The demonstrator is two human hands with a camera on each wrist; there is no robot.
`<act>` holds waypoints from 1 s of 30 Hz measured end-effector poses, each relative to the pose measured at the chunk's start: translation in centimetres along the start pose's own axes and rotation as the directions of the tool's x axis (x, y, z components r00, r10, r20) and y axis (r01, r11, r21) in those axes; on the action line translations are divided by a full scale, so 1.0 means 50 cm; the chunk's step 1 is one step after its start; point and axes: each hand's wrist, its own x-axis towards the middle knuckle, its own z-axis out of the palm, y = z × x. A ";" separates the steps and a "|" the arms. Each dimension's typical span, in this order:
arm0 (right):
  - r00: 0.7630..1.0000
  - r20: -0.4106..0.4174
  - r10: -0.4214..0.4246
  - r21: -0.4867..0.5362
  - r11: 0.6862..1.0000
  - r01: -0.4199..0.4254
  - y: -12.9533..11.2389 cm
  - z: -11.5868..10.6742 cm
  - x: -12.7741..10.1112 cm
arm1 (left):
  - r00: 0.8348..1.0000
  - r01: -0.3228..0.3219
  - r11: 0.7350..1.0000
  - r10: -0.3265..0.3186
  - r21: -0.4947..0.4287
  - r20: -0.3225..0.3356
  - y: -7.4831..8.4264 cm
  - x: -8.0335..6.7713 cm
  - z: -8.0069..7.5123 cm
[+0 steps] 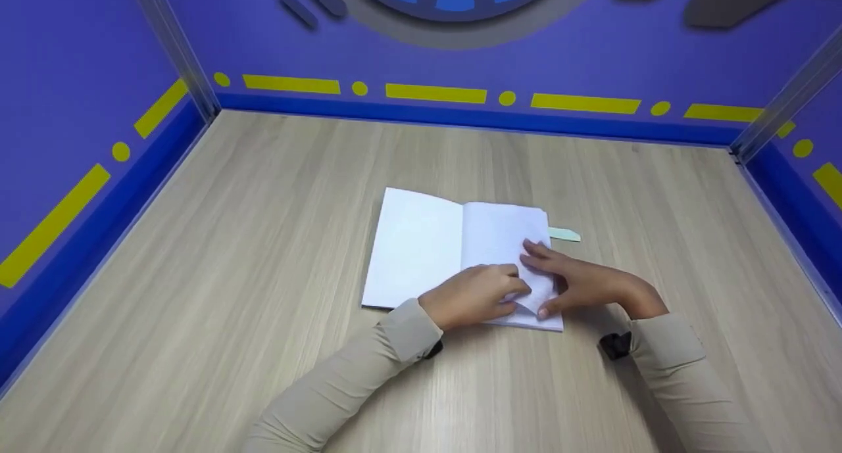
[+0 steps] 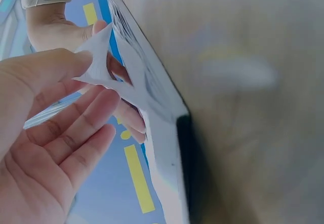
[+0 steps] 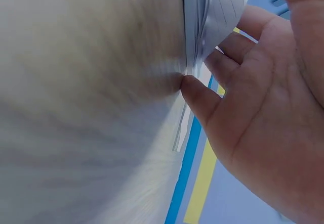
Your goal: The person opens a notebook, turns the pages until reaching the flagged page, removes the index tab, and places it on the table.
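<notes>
An open notebook (image 1: 421, 242) with blank white pages lies flat in the middle of the wooden table (image 1: 250, 256). Both hands meet at the lower right corner of its right page, where the page corner (image 1: 529, 302) is folded up into a small triangle. My left hand (image 1: 477, 295) touches that flap (image 2: 98, 64) with a fingertip, its other fingers fairly straight. My right hand (image 1: 579, 283) lies on the right page, its thumb under the page edge (image 3: 195, 57) and its fingers over the lifted page (image 3: 217, 11). The notebook's dark cover edge (image 2: 185, 153) shows in the left wrist view.
A pale green slip (image 1: 564, 234) sticks out from under the notebook's right edge. Purple walls with yellow markings (image 1: 434, 93) close the table in at the back and on both sides. Bare wood surrounds the notebook.
</notes>
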 end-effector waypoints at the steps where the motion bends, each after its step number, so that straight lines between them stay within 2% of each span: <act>1: 1.000 -0.010 0.002 -0.005 1.000 -0.002 0.000 -0.001 0.000 | 1.000 0.002 1.000 -0.002 -0.011 -0.002 -0.001 0.000 -0.001; 10: 0.994 -0.093 0.049 -0.016 0.999 -0.051 0.002 -0.008 -0.006 | 0.998 0.037 0.991 -0.043 -0.132 -0.041 -0.005 -0.005 -0.015; 16: 0.983 -0.158 0.092 0.041 0.995 -0.086 0.005 -0.014 -0.009 | 0.994 0.037 0.979 -0.058 -0.201 -0.097 -0.009 -0.014 -0.028; 22: 0.978 -0.188 0.094 0.062 0.995 -0.084 0.009 -0.017 -0.009 | 0.983 0.055 0.947 -0.107 -0.317 -0.150 -0.012 -0.020 -0.046; 30: 0.983 -0.163 0.083 0.027 0.996 -0.079 0.004 -0.012 -0.007 | 0.959 0.078 0.911 -0.180 -0.406 -0.220 -0.027 -0.033 -0.075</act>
